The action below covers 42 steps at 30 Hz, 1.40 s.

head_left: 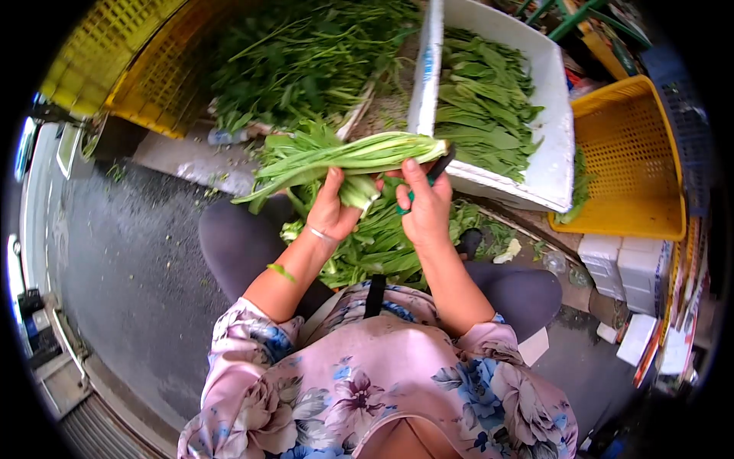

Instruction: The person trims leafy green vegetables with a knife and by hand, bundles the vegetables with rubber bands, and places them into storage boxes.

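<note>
My left hand (pixel 336 205) is closed round a bunch of long-leafed greens (pixel 359 155), held level with its pale stem end pointing right. Another pale stalk shows below the bunch, against my left fingers. My right hand (pixel 426 205) grips a small knife (pixel 440 167) with a green handle. Its dark blade is up by the stem end, and my right thumb presses near the same end. Whether the blade touches the stems I cannot tell. Beneath both hands, between my knees, lies a heap of loose greens (pixel 375 245).
Ahead right, a white foam box (pixel 550 115) holds leafy greens laid in rows. Beside it stands a yellow plastic basket (pixel 638 145). A big pile of darker greens (pixel 298 61) lies ahead, with yellow crates (pixel 99 53) at far left. Wet dark pavement (pixel 130 252) stretches left.
</note>
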### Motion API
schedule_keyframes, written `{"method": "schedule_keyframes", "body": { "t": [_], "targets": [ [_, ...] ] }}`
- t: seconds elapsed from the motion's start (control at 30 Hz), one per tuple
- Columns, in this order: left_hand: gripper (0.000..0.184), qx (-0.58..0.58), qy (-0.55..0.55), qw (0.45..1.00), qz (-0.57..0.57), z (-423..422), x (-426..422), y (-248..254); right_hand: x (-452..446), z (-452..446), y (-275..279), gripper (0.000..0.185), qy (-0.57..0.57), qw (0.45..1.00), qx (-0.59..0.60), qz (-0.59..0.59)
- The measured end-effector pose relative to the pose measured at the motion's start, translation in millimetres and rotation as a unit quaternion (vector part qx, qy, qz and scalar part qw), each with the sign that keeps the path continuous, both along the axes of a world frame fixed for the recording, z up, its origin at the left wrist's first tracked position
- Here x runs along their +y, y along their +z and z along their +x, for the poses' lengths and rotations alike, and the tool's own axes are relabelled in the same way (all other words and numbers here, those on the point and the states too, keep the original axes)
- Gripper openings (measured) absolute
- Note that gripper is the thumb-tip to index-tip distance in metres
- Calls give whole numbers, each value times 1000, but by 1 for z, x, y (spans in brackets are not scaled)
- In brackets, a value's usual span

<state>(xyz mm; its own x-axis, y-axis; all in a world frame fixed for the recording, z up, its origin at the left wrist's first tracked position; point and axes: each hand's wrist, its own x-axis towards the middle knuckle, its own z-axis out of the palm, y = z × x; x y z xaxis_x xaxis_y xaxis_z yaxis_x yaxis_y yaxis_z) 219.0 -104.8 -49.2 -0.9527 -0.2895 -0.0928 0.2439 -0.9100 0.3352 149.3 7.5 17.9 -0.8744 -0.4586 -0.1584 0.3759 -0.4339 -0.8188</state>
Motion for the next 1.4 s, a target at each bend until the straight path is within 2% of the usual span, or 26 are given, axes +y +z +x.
{"method": "schedule_keyframes", "body": {
  "t": [0.03,0.07,0.2,0.27,0.3,0.33,0.4,0.47,0.53,0.6,0.67,0.73,0.8,0.87,0.93,1.0,1.03,1.07,1.1,1.13,1.17,1.2,1.27,1.3,1.33,1.4],
  "targets": [
    [56,11,29,999,-15,1,-2,11,-6,10,-4,20,13,1000,-14,3],
    [53,-34,62,997,-4,1,-3,27,-9,16,-8,19,25,999,-26,7],
    [42,-78,92,992,33,5,-27,22,-3,22,-37,27,42,997,3,57],
    [40,-92,113,988,52,5,-30,19,5,26,-39,41,30,997,-64,-40],
    [40,-92,112,988,55,5,-32,17,6,28,-39,49,31,998,-49,-27],
    [39,-107,114,986,55,6,-32,15,4,29,-35,49,30,998,-49,-24],
    [38,-125,113,984,54,9,-32,11,-1,31,-28,46,24,999,36,16],
    [34,-128,107,985,49,10,-33,8,-6,26,-31,43,46,998,45,4],
    [34,-132,106,984,48,12,-33,5,-12,24,-35,38,21,1000,-13,4],
    [33,-136,107,984,48,13,-33,3,-14,23,-38,36,20,1000,-9,6],
    [33,-164,115,977,69,14,-34,-1,-12,24,-42,25,37,997,-61,8],
    [33,-169,113,977,66,15,-34,-3,-9,26,-46,19,32,997,-62,21],
    [33,-173,108,977,63,14,-32,-3,-3,28,-55,18,26,997,-61,34],
    [31,-205,117,972,19,13,-29,0,9,26,-74,19,54,990,-128,16],
    [30,-211,117,970,16,12,-30,-1,19,26,-92,21,40,983,-173,42],
    [29,-246,95,964,-6,10,-33,-4,29,26,-102,34,64,949,-214,223],
    [29,-257,89,962,-32,10,-33,-7,36,18,-103,51,121,917,-244,291],
    [29,-259,89,961,-30,9,-33,-12,35,20,-110,51,123,916,-246,293],
    [28,-289,72,954,-44,10,-33,-16,35,25,-121,61,55,948,-81,303],
    [28,-317,55,945,-59,11,-32,-16,31,29,-120,73,-14,950,88,301],
    [31,-332,46,940,-63,11,-29,-14,30,27,-109,66,12,959,157,235],
    [31,-333,47,940,-64,11,-28,-14,31,24,-112,66,13,960,156,233],
    [36,-345,22,936,-70,10,-27,-17,30,12,-116,49,91,919,185,335],
    [34,-332,18,942,-44,10,-27,-20,25,11,-120,32,42,943,153,294],
    [34,-331,19,942,-46,9,-27,-20,24,10,-118,32,42,943,153,292],
    [28,-292,-1,952,-89,10,-25,-23,24,8,-116,29,60,967,79,234]
  ]
}}
